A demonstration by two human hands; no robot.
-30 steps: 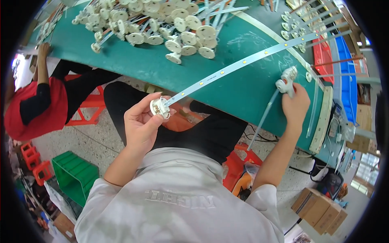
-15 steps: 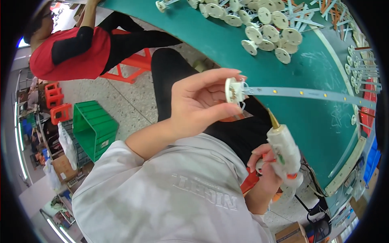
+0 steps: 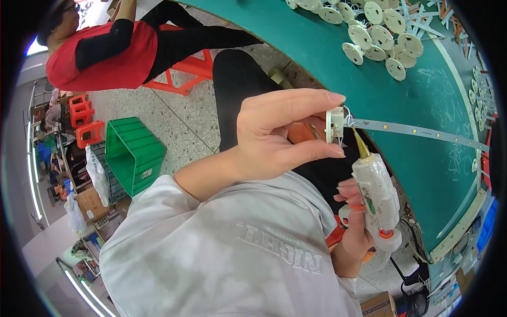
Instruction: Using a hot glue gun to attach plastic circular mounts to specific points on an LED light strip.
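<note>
1. My left hand (image 3: 274,137) pinched the white round disc (image 3: 334,124) edge-on, above the green bench (image 3: 412,95) rim.
2. The light strip (image 3: 417,131) ran rightward from the disc.
3. My right hand (image 3: 355,222) gripped the glue gun (image 3: 376,195) just below the disc, nozzle angled up at it.

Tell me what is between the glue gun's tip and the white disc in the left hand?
Head view: nothing. The glue gun nozzle reaches the white disc, where thin wires and the LED strip attach.

white glue gun (image 3: 376,193) with orange trigger, white disc (image 3: 335,124), teal table (image 3: 422,100), green crate (image 3: 134,155).
</note>
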